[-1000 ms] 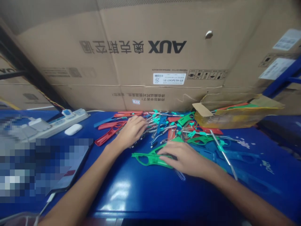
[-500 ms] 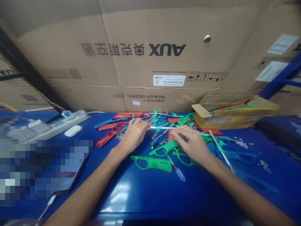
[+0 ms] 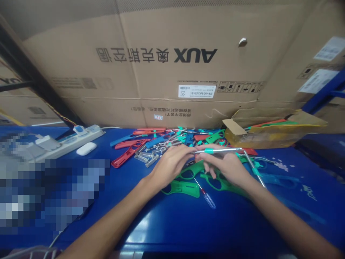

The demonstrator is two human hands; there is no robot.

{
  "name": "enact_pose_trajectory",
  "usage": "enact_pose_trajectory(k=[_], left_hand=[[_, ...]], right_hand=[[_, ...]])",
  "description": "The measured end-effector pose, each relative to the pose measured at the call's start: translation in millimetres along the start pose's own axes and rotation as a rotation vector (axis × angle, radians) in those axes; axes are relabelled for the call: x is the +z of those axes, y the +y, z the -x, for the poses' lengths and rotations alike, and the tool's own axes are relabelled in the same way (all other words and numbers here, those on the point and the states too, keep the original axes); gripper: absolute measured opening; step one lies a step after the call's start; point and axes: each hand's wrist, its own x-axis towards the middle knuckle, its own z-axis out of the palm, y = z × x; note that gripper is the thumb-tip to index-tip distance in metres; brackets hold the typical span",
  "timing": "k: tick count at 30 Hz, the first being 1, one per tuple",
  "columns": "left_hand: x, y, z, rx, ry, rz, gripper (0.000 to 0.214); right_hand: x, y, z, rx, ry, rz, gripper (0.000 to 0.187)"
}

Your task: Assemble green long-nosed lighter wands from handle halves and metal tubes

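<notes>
Held: metal rod [image 3: 226, 149], lifted over near edge of parts pile [image 3: 161, 140]. Grip: left hand [image 3: 172, 163] curled, fingertips pinching rod's left end; right hand [image 3: 228, 167] seemingly closed by teal collar [image 3: 208, 150]. Risk: light fingertip hold slips, rod drops into clutter.

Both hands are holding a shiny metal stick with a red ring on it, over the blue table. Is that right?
Not quite. The ring is teal, not red. The head view shows the left hand and right hand holding the metal stick over the blue table, with the teal ring on it.
</notes>
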Motion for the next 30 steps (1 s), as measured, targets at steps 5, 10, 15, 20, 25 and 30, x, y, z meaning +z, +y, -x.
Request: enact_pose_trajectory(k=[5, 10, 15, 20, 25, 30], left_hand=[[2.6, -2.0, 2.9, -0.156, 0.005, 0.046, 0.046], [0.1, 1.1, -0.1, -0.194, -0.107, 0.120, 0.021], [2.0, 7.9, -1.6, -0.372, -0.026, 0.414, 0.028], [-3.8, 12.5, -4.1, -0.385, -0.034, 0.368, 0.022], [-5.3, 16.5, -5.1, -0.395, -0.059, 0.366, 0.029], [-1.2, 17.5, -3.6, -0.433, -0.072, 0.477, 0.023]], right_hand=[[-5.5, 1.5, -4.2, -0.056, 0.117, -0.253, 0.032], [-8.7, -2.5, -6.4, -0.031, 0.218, -0.373, 0.031], [-10.5, -2.4, -7.4, -0.043, 0.263, -0.308, 0.035], [-12.9, 0.6, -8.0, -0.070, 0.275, -0.268, 0.041], [-9.7, 0.4, -5.2, -0.106, 0.110, -0.253, 0.039], [-6.5, 0.5, -4.1, -0.104, 0.101, -0.232, 0.030]])
